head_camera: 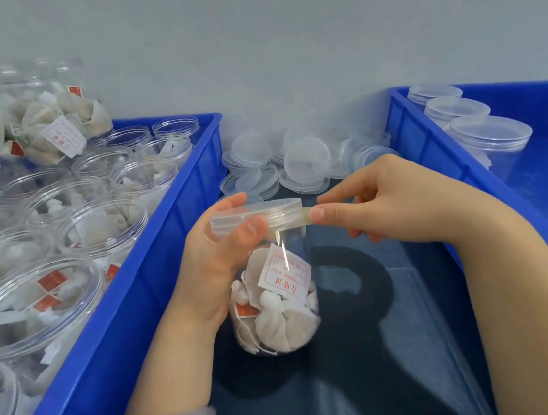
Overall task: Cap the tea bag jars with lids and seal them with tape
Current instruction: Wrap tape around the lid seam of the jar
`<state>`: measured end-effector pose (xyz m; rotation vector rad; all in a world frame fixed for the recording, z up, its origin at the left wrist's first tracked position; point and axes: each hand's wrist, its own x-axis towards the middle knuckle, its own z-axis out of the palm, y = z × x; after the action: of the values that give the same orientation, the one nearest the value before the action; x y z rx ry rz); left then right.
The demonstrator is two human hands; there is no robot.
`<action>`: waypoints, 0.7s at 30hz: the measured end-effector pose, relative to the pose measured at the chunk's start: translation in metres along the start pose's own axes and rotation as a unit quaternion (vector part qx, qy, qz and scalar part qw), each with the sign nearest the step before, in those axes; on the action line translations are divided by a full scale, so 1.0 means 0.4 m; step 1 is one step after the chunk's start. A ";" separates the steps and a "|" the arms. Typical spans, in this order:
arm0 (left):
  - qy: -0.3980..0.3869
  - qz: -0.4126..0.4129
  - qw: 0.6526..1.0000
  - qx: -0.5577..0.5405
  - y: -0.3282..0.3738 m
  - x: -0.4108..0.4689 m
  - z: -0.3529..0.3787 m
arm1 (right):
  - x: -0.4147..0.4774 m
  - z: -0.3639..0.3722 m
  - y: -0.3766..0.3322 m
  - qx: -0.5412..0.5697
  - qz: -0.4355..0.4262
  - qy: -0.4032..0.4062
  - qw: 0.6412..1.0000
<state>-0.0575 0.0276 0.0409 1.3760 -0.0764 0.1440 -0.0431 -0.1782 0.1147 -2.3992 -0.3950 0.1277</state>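
Capped jar (278, 310) stood over the dark worktop (388, 365): left hand (217, 259) gripped its neck, thumb on the lid (256, 213) rim, presumably anchoring the tape (296, 217), while right hand (379, 204) pinched the strip taut, probably to keep the seal smooth.
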 end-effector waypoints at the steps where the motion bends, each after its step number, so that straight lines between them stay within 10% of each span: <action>1: -0.005 -0.008 1.000 -0.002 0.000 0.000 0.000 | 0.002 0.001 0.001 0.001 0.000 0.001 1.000; 21: 0.051 0.032 0.996 0.059 -0.017 0.004 0.004 | 0.019 0.049 -0.015 -0.111 0.000 -0.033 0.993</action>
<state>-0.0547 0.0247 0.0348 1.4832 -0.0274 0.2755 -0.0411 -0.1593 0.1041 -2.6182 -0.4616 0.1721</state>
